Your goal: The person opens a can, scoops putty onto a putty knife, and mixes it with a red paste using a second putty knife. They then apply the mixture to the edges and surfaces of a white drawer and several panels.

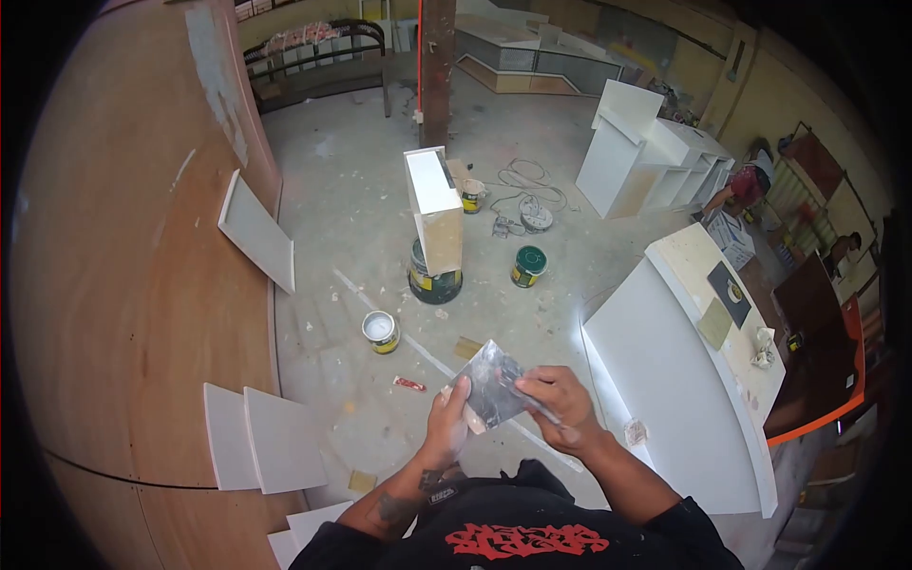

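Observation:
My left hand [448, 418] grips the edge of a flat, squarish plate [494, 404] smeared with grey and white putty, held in front of my chest. My right hand [560, 404] is closed on what looks like a putty knife [543, 412], its blade against the plate and much of it hidden by my fingers. On the floor beyond my hands stand an open can of whitish paste [381, 329] and a small red-and-white tube [409, 384].
A white drawer-like box [437, 209] rests on a dark green bucket [435, 285]. Another green can [529, 266] is nearby. A white curved counter [674, 380] stands on my right, white panels [275, 437] lean at left. Cables [532, 180] lie beyond; a person [746, 185] bends at far right.

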`<state>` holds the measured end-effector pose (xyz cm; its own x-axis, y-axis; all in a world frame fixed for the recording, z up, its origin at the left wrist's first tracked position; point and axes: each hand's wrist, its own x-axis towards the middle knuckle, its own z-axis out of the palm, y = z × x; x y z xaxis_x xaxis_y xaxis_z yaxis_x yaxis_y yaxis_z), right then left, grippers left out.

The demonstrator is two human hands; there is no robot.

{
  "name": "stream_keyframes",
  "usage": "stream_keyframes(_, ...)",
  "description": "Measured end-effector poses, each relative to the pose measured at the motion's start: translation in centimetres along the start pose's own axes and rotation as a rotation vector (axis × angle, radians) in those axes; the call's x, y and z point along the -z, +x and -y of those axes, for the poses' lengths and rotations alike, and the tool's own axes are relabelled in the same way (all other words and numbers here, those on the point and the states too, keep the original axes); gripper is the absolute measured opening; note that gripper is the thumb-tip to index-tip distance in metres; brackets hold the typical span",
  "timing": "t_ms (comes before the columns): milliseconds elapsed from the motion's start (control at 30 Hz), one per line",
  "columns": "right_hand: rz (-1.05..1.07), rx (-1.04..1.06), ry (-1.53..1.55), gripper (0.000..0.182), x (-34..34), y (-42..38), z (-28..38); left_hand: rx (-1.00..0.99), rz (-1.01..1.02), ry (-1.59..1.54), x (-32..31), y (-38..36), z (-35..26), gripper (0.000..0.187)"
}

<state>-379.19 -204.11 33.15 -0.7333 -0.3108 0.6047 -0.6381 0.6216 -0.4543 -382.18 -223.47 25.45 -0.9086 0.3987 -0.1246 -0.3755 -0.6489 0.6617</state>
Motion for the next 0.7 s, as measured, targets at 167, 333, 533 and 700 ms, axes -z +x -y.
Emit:
stream_keyframes(167,0.085,-0.140,-0.128,0.059,-3.4,1.9,-2.3,0.006,-0.012,-0.069,1.1,4.2,-2.9,0.044)
stream_keyframes(333,0.227,-0.175,-0.063,0.052,-3.9,5.7,-3.4,-0.092,-0.130,-0.021,2.9,6.8,-5.1,0.042)
stream_keyframes(533,0.421,-0.270,-0.198,0.042,-1.9,8.8,-5.9,-0.269,-0.239,0.112,3.5,8.0,-7.4,0.040)
stream_keyframes(700,0.163,0.028,-0.305,0.064,-1.9,15.2,-4.1,-0.529,-0.349,0.371,1.7,9.2,-8.8,0.038)
